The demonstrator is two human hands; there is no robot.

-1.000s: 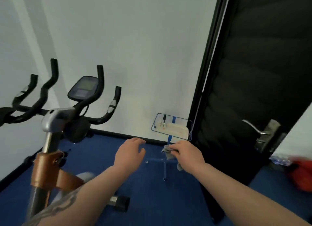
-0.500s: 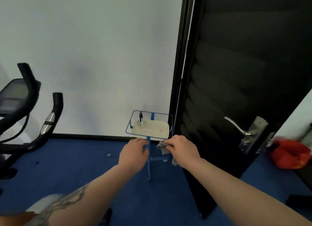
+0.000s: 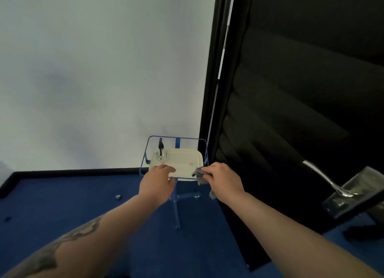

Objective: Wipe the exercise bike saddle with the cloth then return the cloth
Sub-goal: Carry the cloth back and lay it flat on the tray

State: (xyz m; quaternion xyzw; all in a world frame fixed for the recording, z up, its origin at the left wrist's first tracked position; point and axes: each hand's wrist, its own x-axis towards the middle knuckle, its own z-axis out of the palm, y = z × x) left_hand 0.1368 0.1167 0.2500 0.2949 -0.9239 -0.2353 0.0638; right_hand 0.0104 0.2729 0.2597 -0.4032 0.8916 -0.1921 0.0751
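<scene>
Right hand (image 3: pixel 223 177) pinches grey cloth (image 3: pixel 199 174) at 12 o'clock, bunched between thumb and fingers, tail hanging below palm, just over near right corner of cream tray (image 3: pixel 185 159). Left hand (image 3: pixel 156 181) hovers at near tray edge, fingers relaxed, holding nothing. I judge cloth light, limp, non-slippery; take it by gathered middle, or loose ends trail and snag blue wire stand (image 3: pixel 145 153).

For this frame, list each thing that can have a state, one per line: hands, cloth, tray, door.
right hand: grips the cloth, at the tray's near right edge.
left hand: fingers relaxed, holds nothing, over the tray's near edge.
cloth: bunched, in hand, not yet set down.
tray: on its blue stand.
door: open.
</scene>
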